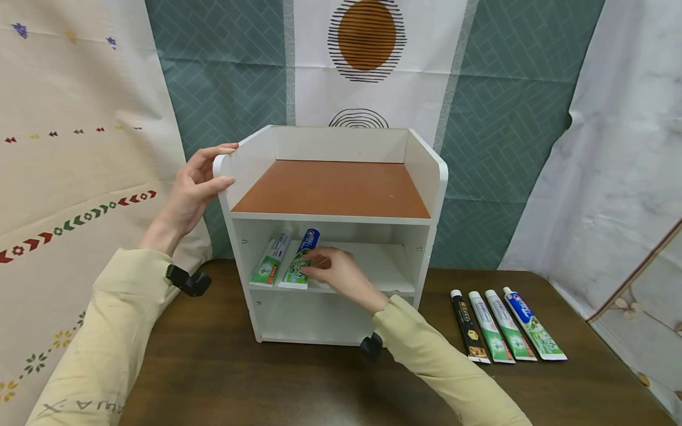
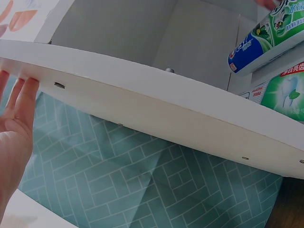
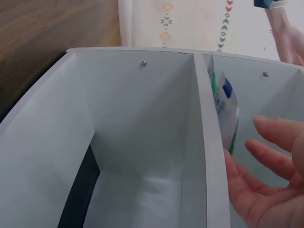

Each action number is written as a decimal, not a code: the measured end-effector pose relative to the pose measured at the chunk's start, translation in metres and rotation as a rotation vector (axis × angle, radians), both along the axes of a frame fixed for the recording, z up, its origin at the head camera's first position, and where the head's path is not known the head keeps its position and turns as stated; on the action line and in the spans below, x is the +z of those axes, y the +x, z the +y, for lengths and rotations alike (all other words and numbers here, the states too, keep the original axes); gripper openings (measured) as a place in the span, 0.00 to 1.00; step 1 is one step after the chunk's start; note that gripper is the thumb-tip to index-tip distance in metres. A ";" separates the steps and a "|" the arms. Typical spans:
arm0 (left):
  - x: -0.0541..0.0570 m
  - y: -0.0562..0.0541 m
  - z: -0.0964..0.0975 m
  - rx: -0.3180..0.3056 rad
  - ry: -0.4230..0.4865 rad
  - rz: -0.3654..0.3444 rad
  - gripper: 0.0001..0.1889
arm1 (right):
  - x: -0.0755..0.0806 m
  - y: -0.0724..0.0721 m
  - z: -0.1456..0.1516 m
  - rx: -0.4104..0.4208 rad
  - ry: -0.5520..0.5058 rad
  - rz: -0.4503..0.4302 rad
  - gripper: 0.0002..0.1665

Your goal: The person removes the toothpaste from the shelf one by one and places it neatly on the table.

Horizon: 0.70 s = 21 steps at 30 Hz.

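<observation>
A small white shelf unit (image 1: pixel 333 218) with a brown top board stands on the table. My left hand (image 1: pixel 194 186) grips its left side panel near the top, thumb towards the front; in the left wrist view, fingers (image 2: pixel 23 102) lie against the panel's outer face. On the middle shelf, a green-and-white toothpaste tube (image 1: pixel 272 258) lies at the left. Right of it lies a blue-and-green toothpaste tube (image 1: pixel 299 260). My right hand (image 1: pixel 338 272) is at this tube's right side, thumb and forefinger apart in the right wrist view (image 3: pixel 270 166). Whether its lower fingers touch the tube is unclear.
To the right of the unit, several toothpaste tubes lie in a row on the table: a black one (image 1: pixel 469 325), two green-and-white ones (image 1: pixel 492 328) and a blue-and-green one (image 1: pixel 535 325). A lower compartment (image 1: pixel 311 319) opens beneath the middle shelf. Patterned cloths hang behind.
</observation>
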State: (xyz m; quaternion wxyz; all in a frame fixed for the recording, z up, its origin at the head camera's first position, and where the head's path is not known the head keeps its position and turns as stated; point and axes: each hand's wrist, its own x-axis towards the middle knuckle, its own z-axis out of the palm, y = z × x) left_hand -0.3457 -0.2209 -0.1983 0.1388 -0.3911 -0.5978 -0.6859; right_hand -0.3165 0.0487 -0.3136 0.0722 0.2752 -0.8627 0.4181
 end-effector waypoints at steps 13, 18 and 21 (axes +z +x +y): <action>0.002 0.000 0.002 0.000 0.006 0.001 0.22 | 0.011 -0.006 -0.030 -0.045 0.059 -0.138 0.19; 0.003 0.001 0.001 -0.003 0.006 -0.003 0.22 | 0.017 -0.010 -0.037 -0.093 0.004 -0.283 0.19; 0.002 0.002 0.001 0.001 0.001 -0.010 0.22 | 0.020 -0.015 -0.037 -0.103 -0.018 -0.358 0.19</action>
